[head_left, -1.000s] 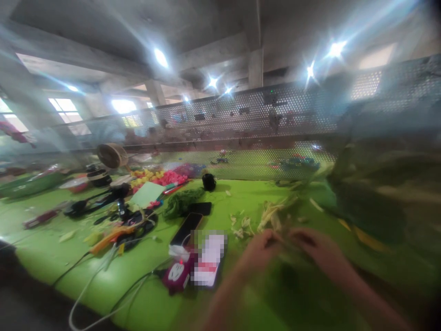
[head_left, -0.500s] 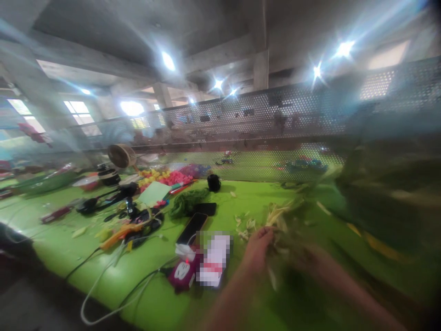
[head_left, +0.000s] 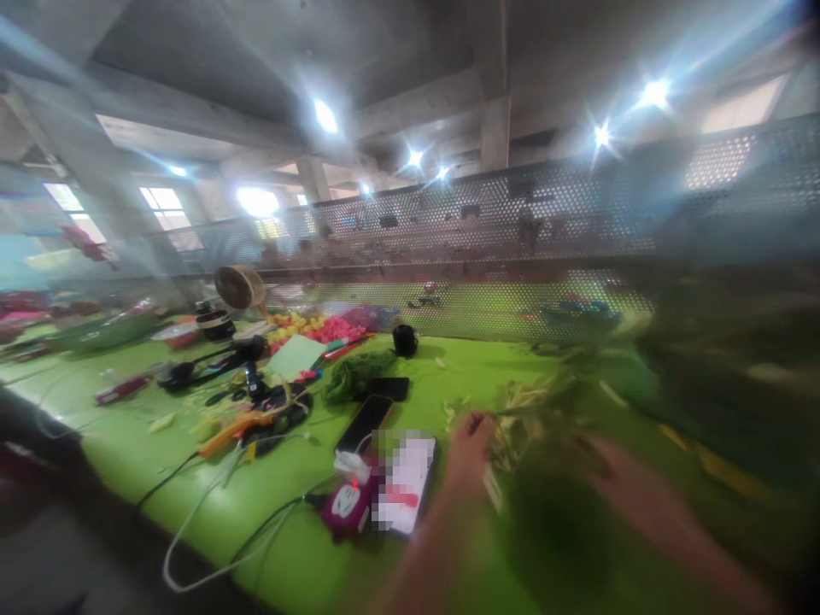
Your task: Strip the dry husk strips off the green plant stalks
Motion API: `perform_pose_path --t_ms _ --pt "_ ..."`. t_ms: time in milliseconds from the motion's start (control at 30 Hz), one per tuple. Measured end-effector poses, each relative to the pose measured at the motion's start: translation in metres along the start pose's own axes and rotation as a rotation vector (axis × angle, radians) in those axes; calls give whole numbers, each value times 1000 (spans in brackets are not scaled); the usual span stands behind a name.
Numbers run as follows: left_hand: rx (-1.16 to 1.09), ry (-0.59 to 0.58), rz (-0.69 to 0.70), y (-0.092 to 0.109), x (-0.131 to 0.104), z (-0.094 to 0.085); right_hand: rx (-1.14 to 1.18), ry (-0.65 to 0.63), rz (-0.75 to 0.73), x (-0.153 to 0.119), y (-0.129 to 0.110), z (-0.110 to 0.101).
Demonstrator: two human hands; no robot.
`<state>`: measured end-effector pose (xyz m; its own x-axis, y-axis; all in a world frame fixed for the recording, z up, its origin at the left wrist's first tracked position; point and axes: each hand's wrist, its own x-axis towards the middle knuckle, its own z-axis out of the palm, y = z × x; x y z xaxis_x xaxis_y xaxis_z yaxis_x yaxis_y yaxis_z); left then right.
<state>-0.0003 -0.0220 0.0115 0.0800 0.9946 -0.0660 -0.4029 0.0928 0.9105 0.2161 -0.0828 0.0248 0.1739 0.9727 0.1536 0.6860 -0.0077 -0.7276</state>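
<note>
My left hand [head_left: 469, 448] is closed, thumb and fingers pinched together at the near side of a loose heap of pale yellow-green strips [head_left: 516, 431]. A thin green stem-like piece [head_left: 516, 412] runs rightward from its fingertips. My right hand [head_left: 606, 470] hovers to the right of the heap, blurred and in a dim part of the view; its fingers cannot be made out. Between the hands and below them is a dark green smear whose form is unclear. Small pale scraps [head_left: 456, 412] lie just beyond my left hand.
Left of my hands are a lit phone [head_left: 407, 487], a purple power adapter [head_left: 349, 504] with cables, and a dark phone [head_left: 364, 424]. An orange glue gun [head_left: 237, 430], green netting [head_left: 355, 376] and a black roll [head_left: 404, 341] lie farther off. A perforated screen [head_left: 487, 231] stands behind.
My left hand has drawn left, away from the heap, and a thin stem now shows at its fingertips. My right hand is farther from it. The view has shifted slightly.
</note>
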Motion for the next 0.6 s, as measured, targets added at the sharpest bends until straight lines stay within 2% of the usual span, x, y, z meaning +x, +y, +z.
perform_pose_path --t_ms 33,100,200,267,367,467,600 --pt "5 -13 6 -2 -1 1 13 86 -18 -1 -5 -2" --pt "68 -29 41 -4 -5 5 127 143 -23 -5 -19 -4" --pt "180 -69 74 -7 -14 13 408 -4 98 -15 -39 5" --pt "227 -97 96 -10 -20 18 620 -121 122 -20 -45 17" --pt "306 -124 164 -13 -27 24 808 -172 173 -23 -47 31" --pt "362 -117 207 -12 -31 27 698 -142 170 -23 -48 33" --pt "433 -109 284 -5 -35 26 391 -69 -16 -25 -48 27"
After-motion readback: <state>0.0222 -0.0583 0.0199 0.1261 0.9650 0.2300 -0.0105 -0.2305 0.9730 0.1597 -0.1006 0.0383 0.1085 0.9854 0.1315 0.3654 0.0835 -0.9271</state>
